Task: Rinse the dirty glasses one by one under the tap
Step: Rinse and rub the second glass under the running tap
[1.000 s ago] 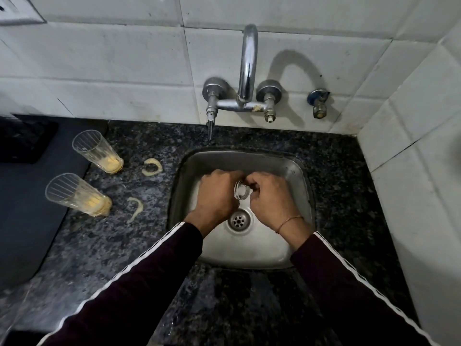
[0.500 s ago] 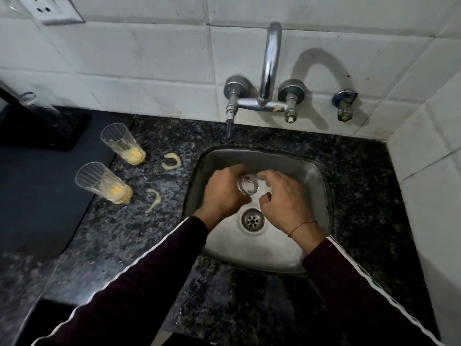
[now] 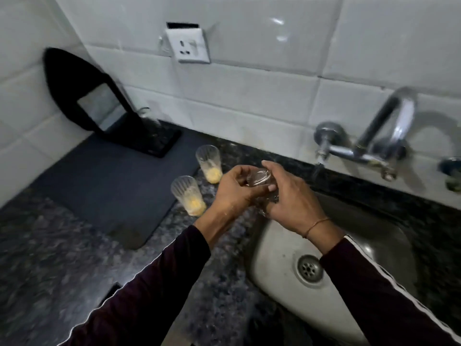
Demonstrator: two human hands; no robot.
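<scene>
Holding one clear ribbed drinking glass [image 3: 260, 181] between both hands, above the left rim of the stainless steel sink [image 3: 274, 248] and no longer down over the drain as half a second ago. Left hand [image 3: 234, 189] wrapping curled fingers around the near side of the glass; right hand [image 3: 290, 199] gripping its far side, thumb laid across the wall. Glass appearing free of yellow residue, though blur limiting certainty.

Carrying leftward, away from the chrome wall-mounted tap [image 3: 374, 143] at 2 o'clock, whose small side spout at 1 o'clock was closer to the glass a second ago. Judging the rinse of this glass as finished and the set-down as pending.

Standing upright at 10 o'clock of the hands, on the dark speckled granite desk [image 3: 62, 258]: two clear ribbed glasses with yellow dregs, the nearer one [image 3: 188, 196] just beside the left hand, the farther one [image 3: 209, 164] behind it. Both awaiting rinsing.

Lying at 9 o'clock: a dark grey mat [image 3: 107, 186], likely the drying spot. Risking a knock against the nearer dirty glass during the carry.
</scene>
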